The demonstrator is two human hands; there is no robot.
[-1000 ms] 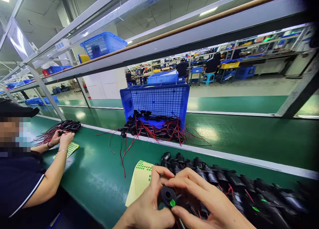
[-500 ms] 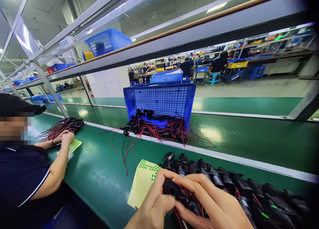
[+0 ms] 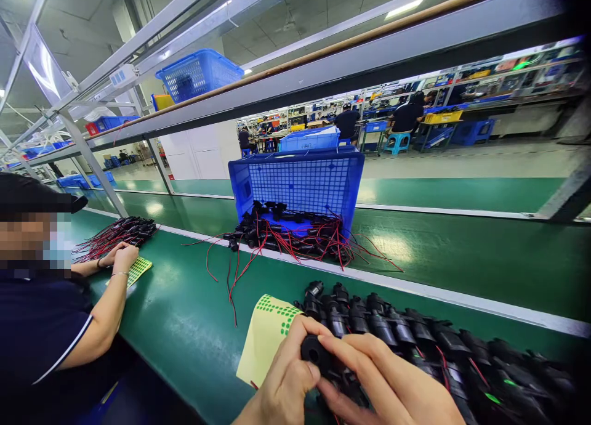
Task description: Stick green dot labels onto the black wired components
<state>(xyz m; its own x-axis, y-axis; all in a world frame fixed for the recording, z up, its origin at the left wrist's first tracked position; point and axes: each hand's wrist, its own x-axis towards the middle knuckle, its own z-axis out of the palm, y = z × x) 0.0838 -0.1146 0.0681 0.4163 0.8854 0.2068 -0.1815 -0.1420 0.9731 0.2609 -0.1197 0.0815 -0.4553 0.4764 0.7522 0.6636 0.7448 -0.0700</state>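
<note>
Sitting tight against the row of black parts [image 3: 415, 345] with bare green table [image 3: 184, 326] leftward, both hands, left hand [image 3: 281, 382] and right hand [image 3: 392, 388], pinch one black part [image 3: 318, 354] between fingertips.

No text, label, brand or number can be read; the sheet of green dot stickers [image 3: 270, 335] just left of the grip bears no writing.
</note>
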